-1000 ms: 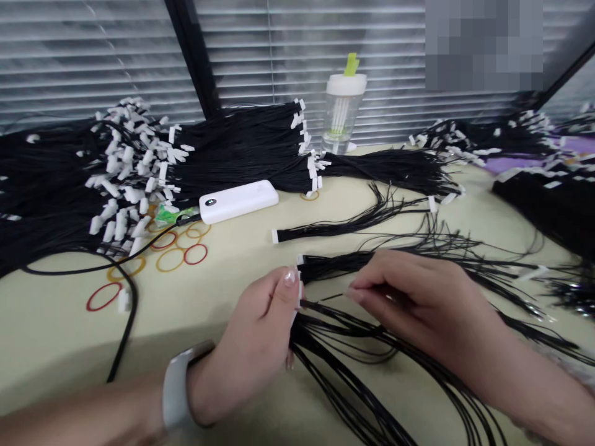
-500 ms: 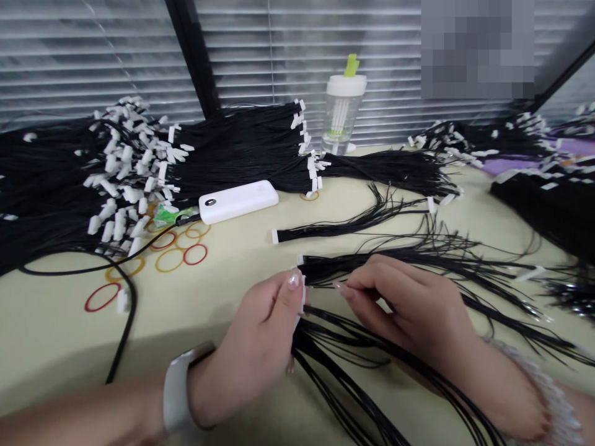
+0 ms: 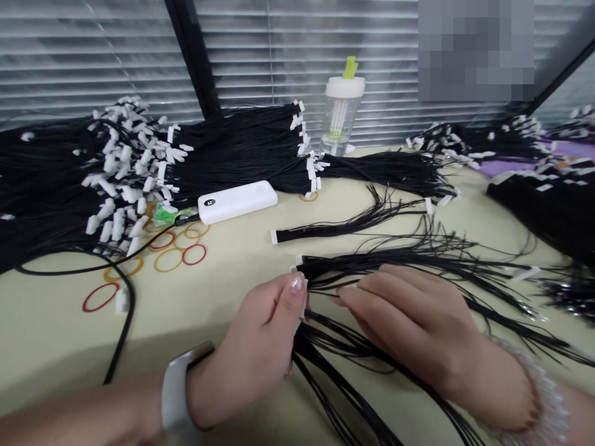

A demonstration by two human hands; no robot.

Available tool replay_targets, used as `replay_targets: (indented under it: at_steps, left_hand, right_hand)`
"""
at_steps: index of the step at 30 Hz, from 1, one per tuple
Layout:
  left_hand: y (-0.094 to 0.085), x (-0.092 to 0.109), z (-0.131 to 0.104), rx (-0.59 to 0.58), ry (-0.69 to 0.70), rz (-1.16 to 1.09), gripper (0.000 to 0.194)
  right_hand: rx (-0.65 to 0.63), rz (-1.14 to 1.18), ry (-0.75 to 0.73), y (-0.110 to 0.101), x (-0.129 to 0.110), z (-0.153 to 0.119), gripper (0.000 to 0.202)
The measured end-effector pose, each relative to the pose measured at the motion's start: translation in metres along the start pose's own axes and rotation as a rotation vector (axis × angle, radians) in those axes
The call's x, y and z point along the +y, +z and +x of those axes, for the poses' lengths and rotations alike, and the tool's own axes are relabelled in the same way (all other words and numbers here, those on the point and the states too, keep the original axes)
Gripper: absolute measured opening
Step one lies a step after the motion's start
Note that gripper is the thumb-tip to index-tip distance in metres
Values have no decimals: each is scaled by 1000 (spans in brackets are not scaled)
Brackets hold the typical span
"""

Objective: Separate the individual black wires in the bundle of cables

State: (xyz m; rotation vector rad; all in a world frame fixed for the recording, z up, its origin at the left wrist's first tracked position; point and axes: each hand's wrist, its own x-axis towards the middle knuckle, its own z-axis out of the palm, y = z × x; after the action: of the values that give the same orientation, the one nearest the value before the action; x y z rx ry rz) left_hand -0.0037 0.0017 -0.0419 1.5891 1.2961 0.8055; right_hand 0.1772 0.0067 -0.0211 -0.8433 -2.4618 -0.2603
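Observation:
My left hand (image 3: pixel 260 328) is closed around a white connector (image 3: pixel 304 305), with its thumb pressed on the top. Several black wires (image 3: pixel 341 387) run out of this connector down to the lower right. Just right of it, the fingertips of my right hand (image 3: pixel 413 328) are pinched together at a thin black wire (image 3: pixel 324 293), which reaches toward the connector. The other fingers of that hand are curled, and part of the wires passes beneath it. Behind both hands lies another black wire bundle (image 3: pixel 372 260) with a white connector at its left end.
A white power bank (image 3: pixel 238 202) with a black cable (image 3: pixel 131 310) lies at the back left, near rubber bands (image 3: pixel 194 254). Wire harness piles (image 3: pixel 232 145) line the back. A clear bottle (image 3: pixel 343 114) stands by the blinds. Loose wires (image 3: pixel 344 226) and more harnesses (image 3: pixel 548 210) lie right.
My right hand has rolled over so its back and knuckles face up more, its fingertips staying near the connector. The left hand has shifted very slightly and keeps its hold on the connector.

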Motion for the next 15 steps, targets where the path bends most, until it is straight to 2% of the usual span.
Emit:
replay_targets:
  at_steps: [4,11,15]
  left_hand:
    - [0,-1,0,-45,81,44,37]
    - [0,-1,-1,-83,117,78,37]
    - [0,0,1,-64,78,51,37]
  right_hand:
    - [-29,37,-9,-1,-5,2,21]
    - [-22,96,-6,8,-5,-2,11]
    - [-12,92,58,9,-3,0,9]
